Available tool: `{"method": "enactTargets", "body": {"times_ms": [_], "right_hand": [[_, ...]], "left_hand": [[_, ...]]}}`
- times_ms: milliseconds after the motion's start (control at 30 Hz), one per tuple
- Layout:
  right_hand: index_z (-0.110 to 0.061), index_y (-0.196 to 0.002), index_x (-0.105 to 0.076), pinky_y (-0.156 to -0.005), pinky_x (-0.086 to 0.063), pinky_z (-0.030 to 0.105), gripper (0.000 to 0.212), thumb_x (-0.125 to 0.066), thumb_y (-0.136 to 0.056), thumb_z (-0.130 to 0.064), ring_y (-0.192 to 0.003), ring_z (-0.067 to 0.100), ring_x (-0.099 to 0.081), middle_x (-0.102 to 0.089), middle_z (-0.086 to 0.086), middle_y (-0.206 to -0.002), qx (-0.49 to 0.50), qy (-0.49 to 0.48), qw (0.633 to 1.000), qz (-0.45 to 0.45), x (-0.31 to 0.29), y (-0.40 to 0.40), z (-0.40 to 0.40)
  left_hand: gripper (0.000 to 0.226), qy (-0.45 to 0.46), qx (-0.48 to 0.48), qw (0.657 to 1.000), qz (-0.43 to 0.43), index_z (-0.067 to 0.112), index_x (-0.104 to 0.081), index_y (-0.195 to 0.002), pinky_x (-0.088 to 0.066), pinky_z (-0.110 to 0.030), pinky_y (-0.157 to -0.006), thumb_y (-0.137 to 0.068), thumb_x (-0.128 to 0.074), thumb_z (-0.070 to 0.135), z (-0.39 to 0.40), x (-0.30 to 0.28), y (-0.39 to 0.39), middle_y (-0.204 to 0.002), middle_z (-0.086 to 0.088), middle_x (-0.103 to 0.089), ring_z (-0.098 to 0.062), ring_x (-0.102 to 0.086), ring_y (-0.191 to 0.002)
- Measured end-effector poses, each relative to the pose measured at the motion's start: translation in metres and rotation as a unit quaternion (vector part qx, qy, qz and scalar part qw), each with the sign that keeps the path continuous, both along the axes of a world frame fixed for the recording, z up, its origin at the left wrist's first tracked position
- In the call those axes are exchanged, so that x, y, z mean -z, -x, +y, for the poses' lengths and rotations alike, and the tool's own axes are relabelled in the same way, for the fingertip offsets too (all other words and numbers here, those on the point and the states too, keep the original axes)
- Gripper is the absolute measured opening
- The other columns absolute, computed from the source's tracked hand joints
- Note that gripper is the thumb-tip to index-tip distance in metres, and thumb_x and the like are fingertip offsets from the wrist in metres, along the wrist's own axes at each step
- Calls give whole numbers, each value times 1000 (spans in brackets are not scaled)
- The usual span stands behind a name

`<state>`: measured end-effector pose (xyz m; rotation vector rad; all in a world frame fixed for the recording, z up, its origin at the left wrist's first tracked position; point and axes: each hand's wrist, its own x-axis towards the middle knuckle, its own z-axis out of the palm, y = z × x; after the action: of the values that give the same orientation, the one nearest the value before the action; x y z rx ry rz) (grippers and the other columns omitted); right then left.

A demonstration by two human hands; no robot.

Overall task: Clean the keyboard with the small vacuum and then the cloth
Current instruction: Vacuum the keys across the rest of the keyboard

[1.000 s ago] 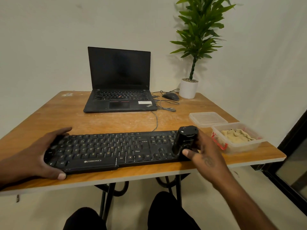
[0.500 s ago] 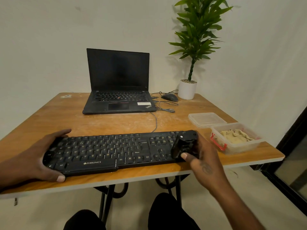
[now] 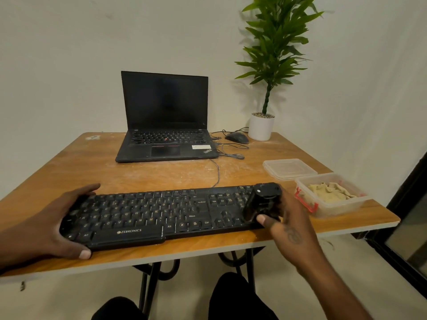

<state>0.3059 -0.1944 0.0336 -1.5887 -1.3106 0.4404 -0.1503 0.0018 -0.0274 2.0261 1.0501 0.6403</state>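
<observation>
Head view, the only one I've got. Keyboard [image 3: 159, 215] lies near the front edge of the surface [image 3: 69, 167], its long axis running left to right across me, a touch skewed so the right end sits a little farther back than the left. Keys face up, the ZEBRONICS label reads toward me, so the near long side is the spacebar side.

Left hand [image 3: 46, 225] wraps the keyboard's left end, thumb along the near edge, fingers over the far edge. I read that as a brace, so the board won't slide while the other end gets worked.

Right hand [image 3: 288, 225] has its grip closed around the vacuum [image 3: 262, 203], thumb on the near face, fingers behind. The vacuum stands on the keyboard's right end, over the number pad and arrow keys, roughly upright with its top leaning back away from me, so its long axis is near vertical and the business end points down at the keys. I can't tell whether the nozzle actually touches them; it's black on black.

My guess: this is the vacuum pass, starting at the right end, with the keys to the left of it yet to do.

Right of the keyboard, a tub [image 3: 332, 204] holds the cloth [image 3: 328, 192], with its lid [image 3: 288, 168] lying off just behind. So the cloth is in reach for the second step and not yet picked up.
</observation>
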Motion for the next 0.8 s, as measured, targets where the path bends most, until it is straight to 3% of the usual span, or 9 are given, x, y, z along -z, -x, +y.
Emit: {"method": "enactTargets", "body": {"times_ms": [133, 333, 467, 533, 600, 700, 800], "right_hand": [[-42, -112, -61, -101, -48, 46, 57, -70, -82, 5, -106, -5, -60, -69, -23, -109, 42, 5, 999, 28, -2, -27, -8], [-36, -120, -61, -102, -47, 48, 57, -71, -82, 5, -109, 1, -61, -68, -20, -112, 37, -8, 999, 11, 0, -22, -2], [-42, -122, -59, -104, -44, 56, 53, -72, -78, -15, -115, 15, -61, -69, -18, -114, 45, 8, 999, -12, 1, -27, 17], [-45, -115, -59, -100, -45, 52, 50, -71, -79, -14, -112, 14, -61, -68, -20, -108, 53, 9, 998, -31, -4, -33, 32], [-41, -115, -58, -89, -47, 39, 52, -69, -82, -2, -106, 10, -60, -64, -23, -101, 38, 9, 999, -34, -9, -36, 51], [-36, -114, -56, -74, -43, 24, 50, -65, -83, 2, -95, -2, -58, -61, -25, -96, 22, 10, 999, -39, -16, -35, 79], [-38, -114, -52, -71, -40, 22, 50, -64, -84, 1, -92, -5, -55, -59, -25, -97, 15, 14, 999, -34, -19, -37, 87]], "left_hand": [[150, 1, 2, 1000, 12, 56, -34, -155, -49, -55, -104, -24, -108, 51, -4, -3, -2, -149, 6, -51, -26, -57, -129], [148, -1, -9, 1000, 16, 59, -33, -153, -50, -54, -103, -25, -107, 56, -6, -4, -4, -148, 8, -51, -24, -57, -129], [151, 11, 6, 999, 37, 55, -33, -156, -49, -55, -103, -25, -109, 51, -7, -7, 0, -149, 6, -51, -27, -57, -129], [152, -7, -6, 997, 71, 53, -31, -158, -48, -57, -105, -26, -106, 59, -2, 1, 5, -154, 7, -49, -28, -55, -134], [152, -45, -21, 991, 123, 52, -27, -160, -46, -58, -110, -28, -100, 72, 5, 7, 7, -160, 12, -44, -25, -50, -141], [153, -45, -5, 992, 118, 49, -26, -161, -49, -58, -110, -28, -99, 72, 10, 6, 7, -158, 14, -46, -22, -54, -139], [152, -61, -18, 990, 128, 50, -25, -161, -47, -58, -111, -30, -97, 75, 14, 8, 6, -160, 15, -42, -22, -50, -142]]}}
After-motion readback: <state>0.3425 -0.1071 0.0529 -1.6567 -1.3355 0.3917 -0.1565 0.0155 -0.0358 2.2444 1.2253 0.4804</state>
